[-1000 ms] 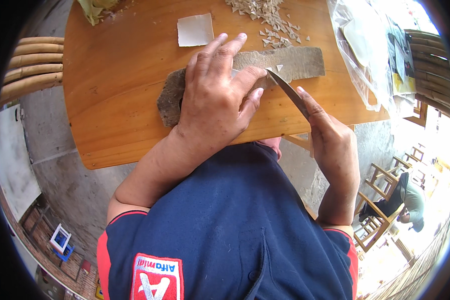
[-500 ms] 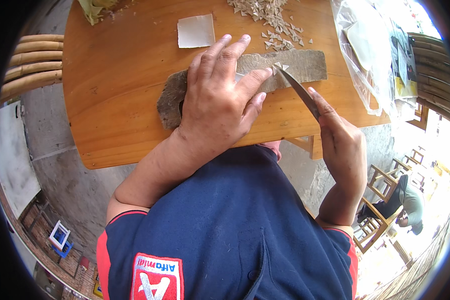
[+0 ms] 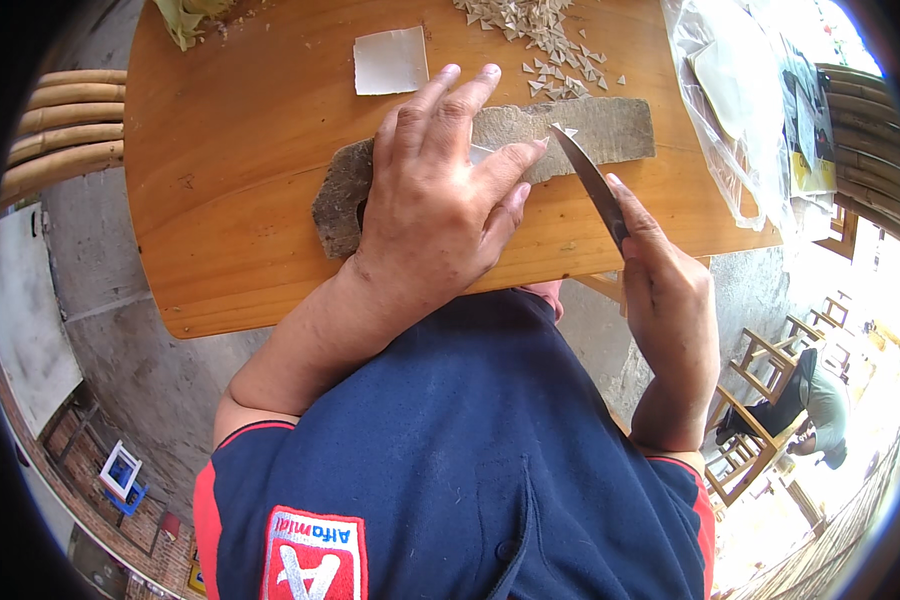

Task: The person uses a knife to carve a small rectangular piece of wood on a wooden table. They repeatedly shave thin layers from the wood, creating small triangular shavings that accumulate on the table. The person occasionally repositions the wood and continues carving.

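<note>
My left hand lies spread over a worn wooden board, its far fingers reaching past the board's back edge. Beneath its index finger it pins a pale strip, mostly hidden by the hand. In my right hand is a knife with a dark blade, the index finger stretched along its back. The blade's tip rests at the board, just right of the left index fingertip. A small pale triangle lies beside the tip.
Beyond the board, many small pale triangles are heaped on the wooden table, near a pale square sheet. Dry husk lies at the far left. A clear plastic bag covers the right edge. Another person bends among chairs.
My right hand has swung a little left, turning the knife more upright, with its tip still by the left fingertip. My left hand has hardly moved.
</note>
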{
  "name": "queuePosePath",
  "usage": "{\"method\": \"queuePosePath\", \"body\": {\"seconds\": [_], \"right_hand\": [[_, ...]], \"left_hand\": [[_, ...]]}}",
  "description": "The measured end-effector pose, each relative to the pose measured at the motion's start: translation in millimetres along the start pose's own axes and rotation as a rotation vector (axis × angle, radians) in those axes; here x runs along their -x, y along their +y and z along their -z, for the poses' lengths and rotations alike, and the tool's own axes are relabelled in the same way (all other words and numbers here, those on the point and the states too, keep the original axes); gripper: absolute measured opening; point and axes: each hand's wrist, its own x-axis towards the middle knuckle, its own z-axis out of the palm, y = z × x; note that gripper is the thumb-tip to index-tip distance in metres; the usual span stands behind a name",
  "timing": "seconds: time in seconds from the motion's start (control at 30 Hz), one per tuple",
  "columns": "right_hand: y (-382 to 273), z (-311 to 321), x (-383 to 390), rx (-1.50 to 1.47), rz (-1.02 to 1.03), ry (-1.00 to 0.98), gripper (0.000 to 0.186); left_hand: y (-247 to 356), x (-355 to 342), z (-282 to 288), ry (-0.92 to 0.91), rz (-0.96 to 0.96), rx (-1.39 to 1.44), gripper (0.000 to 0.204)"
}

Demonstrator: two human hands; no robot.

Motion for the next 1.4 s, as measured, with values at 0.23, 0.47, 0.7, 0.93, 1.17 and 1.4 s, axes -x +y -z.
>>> {"method": "queuePosePath", "body": {"seconds": [0.23, 0.47, 0.7, 0.93, 1.17, 1.4], "right_hand": [[-5.2, -16.6, 2.0, -0.09, 0.047, 0.041, 0.057], [-8.3, -20.2, 3.2, -0.137, 0.013, 0.034, 0.058], [-12.8, -25.6, 5.9, 0.073, 0.086, 0.032, 0.078], [-18.4, -16.2, 6.7, 0.098, 0.012, -0.017, 0.065], [15.5, 0.5, 1.3, -0.078, 0.065, 0.004, 0.048], [28.0, 15.1, -24.0, 0.086, 0.255, -0.11, 0.051]], "left_hand": [[-0.8, -1.0, 0.4, 0.013, -0.005, 0.009, 0.029], [1.6, -1.5, -2.6, 0.035, -0.007, 0.012, 0.028], [3.0, -1.6, -0.3, 0.035, -0.009, 0.011, 0.028], [0.1, 0.3, 1.5, 0.048, 0.001, 0.01, 0.026], [-4.2, 1.7, 0.5, 0.088, 0.022, 0.094, 0.026], [-3.3, 0.1, -1.3, 0.141, 0.076, 0.115, 0.034]]}}
